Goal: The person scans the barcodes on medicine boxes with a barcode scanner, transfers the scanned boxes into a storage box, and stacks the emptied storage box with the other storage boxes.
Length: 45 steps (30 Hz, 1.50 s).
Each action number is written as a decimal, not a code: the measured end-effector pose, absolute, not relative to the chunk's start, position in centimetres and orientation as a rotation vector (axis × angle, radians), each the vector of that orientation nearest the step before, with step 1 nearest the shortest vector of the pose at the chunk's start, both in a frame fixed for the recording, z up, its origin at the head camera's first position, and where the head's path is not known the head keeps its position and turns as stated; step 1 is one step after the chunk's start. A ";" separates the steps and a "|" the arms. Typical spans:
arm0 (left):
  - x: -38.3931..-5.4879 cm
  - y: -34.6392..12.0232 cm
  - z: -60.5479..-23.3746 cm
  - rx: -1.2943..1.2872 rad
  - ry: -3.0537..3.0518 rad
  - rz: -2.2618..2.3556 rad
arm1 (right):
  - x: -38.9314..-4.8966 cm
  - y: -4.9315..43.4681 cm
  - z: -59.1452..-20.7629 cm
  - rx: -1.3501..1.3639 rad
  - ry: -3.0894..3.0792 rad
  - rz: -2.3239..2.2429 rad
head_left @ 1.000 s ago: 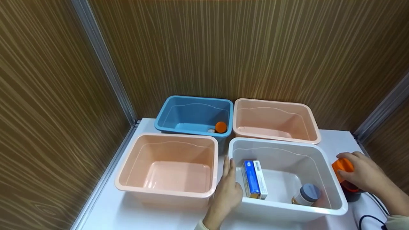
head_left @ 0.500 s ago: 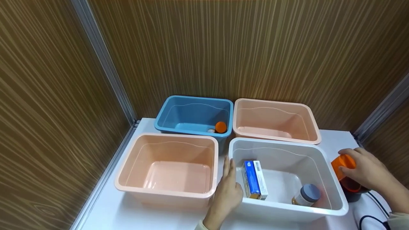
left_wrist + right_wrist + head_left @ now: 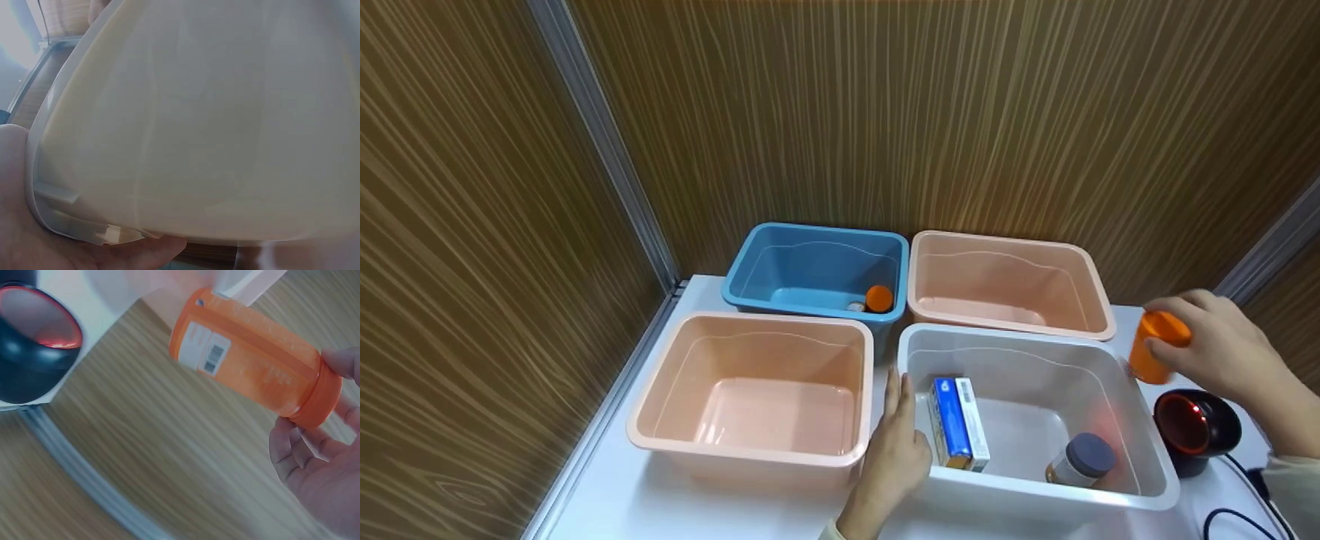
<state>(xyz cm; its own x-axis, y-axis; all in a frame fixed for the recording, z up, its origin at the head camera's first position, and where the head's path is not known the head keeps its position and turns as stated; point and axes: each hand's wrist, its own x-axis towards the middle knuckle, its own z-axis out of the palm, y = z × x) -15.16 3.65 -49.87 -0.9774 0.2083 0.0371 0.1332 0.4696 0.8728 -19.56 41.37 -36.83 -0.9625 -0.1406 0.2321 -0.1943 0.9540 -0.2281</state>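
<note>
My right hand (image 3: pixel 1222 345) grips an orange bottle (image 3: pixel 247 354) by its ridged cap, raised to the right of the white bin (image 3: pixel 1035 491). In the right wrist view, the bottle lies tilted with a white barcode label facing the camera, and thumb and fingertips pinch the cap. My left hand (image 3: pixel 894 450) rests against the white bin's front left corner, fingers straight along its side. Inside that bin, two slim boxes, one blue (image 3: pixel 952 424) and one white (image 3: pixel 973 424), stand side by side at left. A grey-capped jar (image 3: pixel 1084 459) leans near the front right.
A black barcode scanner (image 3: pixel 1196 427) glowing red stands right of the white bin, its cable (image 3: pixel 1245 517) trailing forward. Behind are a blue bin (image 3: pixel 817 309), with an orange-capped item (image 3: pixel 879 298) inside, and a peach bin (image 3: pixel 1005 326). Another peach bin (image 3: pixel 750 450) stands left. Wood-grain panels enclose the table.
The right hand has lifted the orange bottle up and away from the scanner, which now shows more fully. The left hand has stayed at the white bin.
</note>
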 end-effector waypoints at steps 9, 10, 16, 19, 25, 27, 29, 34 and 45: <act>-15.1 3.8 -49.8 0.294 2.623 1.554 | -22.3 36.0 -35.5 0.464 -2.831 0.449; -15.1 3.8 -49.8 0.296 2.625 1.555 | -22.7 35.3 -35.5 0.496 -2.812 0.458; -15.1 3.8 -49.8 0.288 2.640 1.548 | -25.4 30.8 -35.9 0.618 -2.643 0.553; -15.2 3.7 -49.8 0.279 2.645 1.539 | -26.9 28.6 -36.3 0.648 -2.593 0.619; -15.3 3.7 -49.7 0.241 2.653 1.502 | -29.6 24.9 -36.9 0.641 -2.676 0.680; -15.4 3.8 -49.7 0.228 2.647 1.491 | -30.4 23.9 -37.0 0.637 -2.704 0.672; -15.4 3.9 -49.7 0.221 2.640 1.486 | -31.2 23.0 -37.2 0.645 -2.716 0.677; -15.1 4.0 -49.5 0.215 2.618 1.481 | -32.9 21.0 -37.2 0.638 -2.723 0.750; -14.1 3.9 -49.0 0.219 2.636 1.469 | -36.2 17.5 -36.9 0.586 -2.717 0.833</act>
<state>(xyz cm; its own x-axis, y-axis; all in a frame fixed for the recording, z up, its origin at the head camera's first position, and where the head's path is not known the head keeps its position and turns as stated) -14.07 3.91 -49.01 -0.9828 0.1820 -0.0314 0.0690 0.5198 0.8515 -36.16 17.52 -36.94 -0.8909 -0.3048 0.3367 -0.4412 0.7569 -0.4822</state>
